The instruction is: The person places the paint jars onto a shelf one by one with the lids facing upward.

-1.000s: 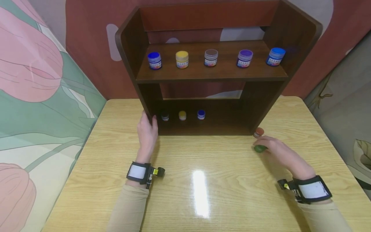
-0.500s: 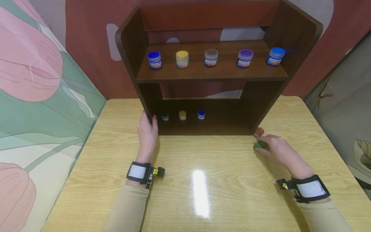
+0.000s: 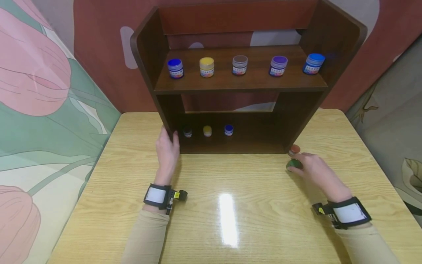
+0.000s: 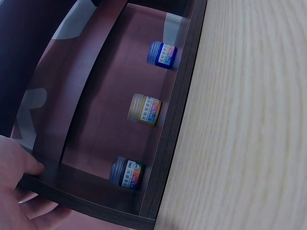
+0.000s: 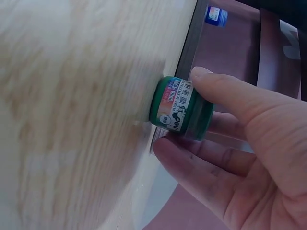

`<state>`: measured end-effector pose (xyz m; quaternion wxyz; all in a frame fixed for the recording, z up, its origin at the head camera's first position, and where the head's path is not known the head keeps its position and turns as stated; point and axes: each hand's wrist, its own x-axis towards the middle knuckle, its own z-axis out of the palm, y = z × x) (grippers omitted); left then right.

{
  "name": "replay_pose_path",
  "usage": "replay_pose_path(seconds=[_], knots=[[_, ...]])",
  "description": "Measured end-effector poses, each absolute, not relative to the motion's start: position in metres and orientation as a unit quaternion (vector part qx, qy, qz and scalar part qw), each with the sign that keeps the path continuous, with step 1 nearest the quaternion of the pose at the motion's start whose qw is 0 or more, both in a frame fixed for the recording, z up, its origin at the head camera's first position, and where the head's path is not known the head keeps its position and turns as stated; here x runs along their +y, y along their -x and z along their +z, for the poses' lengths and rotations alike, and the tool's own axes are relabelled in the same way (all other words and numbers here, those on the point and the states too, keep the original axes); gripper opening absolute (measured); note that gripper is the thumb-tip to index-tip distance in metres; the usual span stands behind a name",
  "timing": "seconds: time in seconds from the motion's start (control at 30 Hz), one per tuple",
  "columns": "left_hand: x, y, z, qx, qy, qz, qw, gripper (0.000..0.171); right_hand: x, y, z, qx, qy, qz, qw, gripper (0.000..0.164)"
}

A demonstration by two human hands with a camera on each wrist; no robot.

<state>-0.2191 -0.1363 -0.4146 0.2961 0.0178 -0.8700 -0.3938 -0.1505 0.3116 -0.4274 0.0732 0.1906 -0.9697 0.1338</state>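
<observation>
My left hand (image 3: 167,150) grips the left side panel of a dark brown two-tier shelf (image 3: 240,90), thumb on the inner face and fingers outside, as the left wrist view shows. Between thumb and fingers of my right hand (image 3: 317,174) is a green paint jar (image 5: 175,103), close over the table by the shelf's lower right corner. Just behind it, a paint jar with an orange-red lid (image 3: 295,149) stands against that corner, partly covered by the right fingers. The lower tier bears a dark jar (image 4: 126,173), a yellow jar (image 4: 145,110) and a blue jar (image 4: 163,55).
Along the upper tier stand a dark blue jar (image 3: 176,69), a yellow one (image 3: 207,67), a brown one (image 3: 239,66), a purple one (image 3: 278,66) and a bright blue one (image 3: 313,64). The shelf sits on a wooden table (image 3: 197,220) against a patterned wall backdrop (image 3: 99,73).
My right hand has turned the green jar, so more of it shows, and shifted it slightly left and toward the shelf. The left hand stays on the side panel.
</observation>
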Motion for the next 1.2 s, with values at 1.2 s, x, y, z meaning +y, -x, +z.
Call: replay_pose_path(seconds=[1.2], knots=[[-0.136,0.217,-0.413,-0.872,-0.027,-0.393,0.29,0.03,0.315,0.143,-0.421,-0.948,-0.247,0.189,0.073,0.047]])
